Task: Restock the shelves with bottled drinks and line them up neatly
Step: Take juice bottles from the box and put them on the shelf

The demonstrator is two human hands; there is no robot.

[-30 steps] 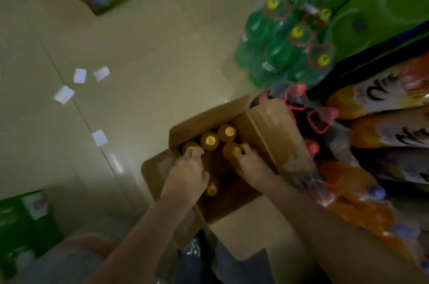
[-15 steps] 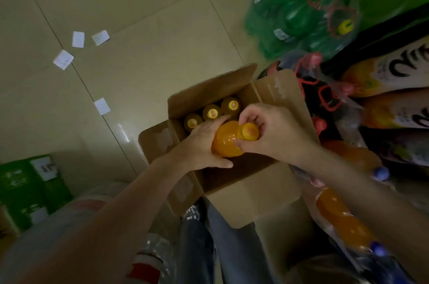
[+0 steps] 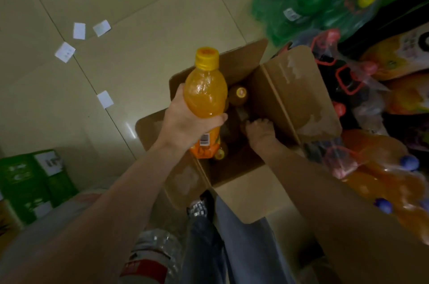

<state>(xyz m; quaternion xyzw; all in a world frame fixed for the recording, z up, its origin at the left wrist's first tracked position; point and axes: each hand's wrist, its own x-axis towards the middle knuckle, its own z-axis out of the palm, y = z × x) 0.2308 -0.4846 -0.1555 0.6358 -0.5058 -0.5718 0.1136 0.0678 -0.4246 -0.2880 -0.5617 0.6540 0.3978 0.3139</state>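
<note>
Over the box: orange bottle [image 3: 206, 95] is being held upright by left hand [image 3: 185, 121], fingers wrapped round its middle.
Inside cardboard box [image 3: 297, 98]: right hand [image 3: 261, 134] is being lowered among remaining bottles [image 3: 239, 95]; finger state cannot be told.

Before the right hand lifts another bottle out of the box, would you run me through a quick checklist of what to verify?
1. Left hand has a firm hold on the orange bottle: ok, fingers wrapped round its middle, bottle clear above the box.
2. That bottle's cap is on: ok.
3. Box flaps open: ok, they fold outward.
4. Bottles remain in the box: ok, one yellow-capped bottle shows behind the held one.
5. Right hand has closed on a bottle: cannot tell, it is low in the dark box.
6. Shelf slot free: cannot tell, not shown.
</note>
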